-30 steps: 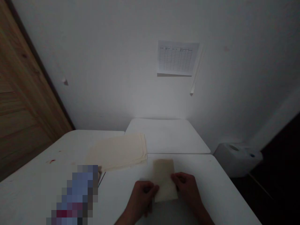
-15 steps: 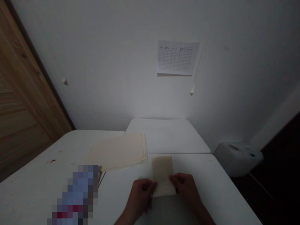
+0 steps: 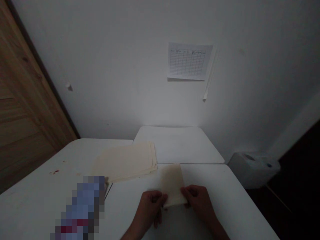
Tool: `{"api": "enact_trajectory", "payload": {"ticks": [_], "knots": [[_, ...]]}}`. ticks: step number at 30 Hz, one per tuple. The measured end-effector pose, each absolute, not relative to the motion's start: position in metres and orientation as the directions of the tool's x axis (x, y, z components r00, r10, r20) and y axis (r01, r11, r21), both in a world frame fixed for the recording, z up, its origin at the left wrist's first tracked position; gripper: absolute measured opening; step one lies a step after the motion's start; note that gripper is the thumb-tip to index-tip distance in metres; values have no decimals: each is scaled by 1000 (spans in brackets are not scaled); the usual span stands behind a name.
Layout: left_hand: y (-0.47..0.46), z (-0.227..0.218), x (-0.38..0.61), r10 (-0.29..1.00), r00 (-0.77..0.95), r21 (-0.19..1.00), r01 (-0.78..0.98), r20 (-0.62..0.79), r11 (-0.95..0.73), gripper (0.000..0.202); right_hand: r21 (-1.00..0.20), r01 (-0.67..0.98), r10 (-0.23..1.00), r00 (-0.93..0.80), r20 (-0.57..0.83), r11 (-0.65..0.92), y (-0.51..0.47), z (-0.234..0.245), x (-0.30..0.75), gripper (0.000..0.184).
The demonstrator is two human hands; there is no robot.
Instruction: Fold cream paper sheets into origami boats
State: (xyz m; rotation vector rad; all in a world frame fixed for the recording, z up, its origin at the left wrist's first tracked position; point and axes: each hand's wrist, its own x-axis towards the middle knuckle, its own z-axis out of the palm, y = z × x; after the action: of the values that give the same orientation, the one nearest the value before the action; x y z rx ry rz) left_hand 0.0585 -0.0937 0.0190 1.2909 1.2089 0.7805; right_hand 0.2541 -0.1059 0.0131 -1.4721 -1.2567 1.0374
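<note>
A small cream-coloured rectangular sheet lies between my hands, over the white table; whether it is dough, cloth or paper I cannot tell. My left hand pinches its near left corner between thumb and fingers. On the near right corner, my right hand has a similar pinch. The near edge looks folded or doubled. Farther left rests a stack of larger cream sheets, their edges slightly uneven.
White tabletops meet at seams and reach the wall. A printed table on paper hangs there. At lower left a pixelated object cannot be made out. A whitish container stands beyond the right edge. Small reddish specks mark the left tabletop.
The small sheet has shifted slightly away from me, its far end swinging a little left. Its near edge sits a bit higher between my fingers. Both hands stay nearly in place.
</note>
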Motion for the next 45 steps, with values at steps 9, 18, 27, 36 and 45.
{"api": "enact_trajectory", "payload": {"ticks": [9,18,27,36,45], "knots": [[-94,17,57,916,318,969,123,-244,215,56,-969,242,988,157,0,-39,-106,13,254,51],[-95,10,51,968,252,996,86,8,-31,51,-967,241,987,153,-46,-83,-105,12,255,51],[-94,15,42,532,387,429,323,754,-843,29,-980,112,983,88,-158,-167,-103,3,260,53],[-103,45,43,979,138,968,179,149,-173,44,-981,162,977,168,134,107,-104,23,263,51],[-99,32,59,971,203,990,96,-125,107,56,-996,90,997,77,32,25,-109,16,252,46]]}}
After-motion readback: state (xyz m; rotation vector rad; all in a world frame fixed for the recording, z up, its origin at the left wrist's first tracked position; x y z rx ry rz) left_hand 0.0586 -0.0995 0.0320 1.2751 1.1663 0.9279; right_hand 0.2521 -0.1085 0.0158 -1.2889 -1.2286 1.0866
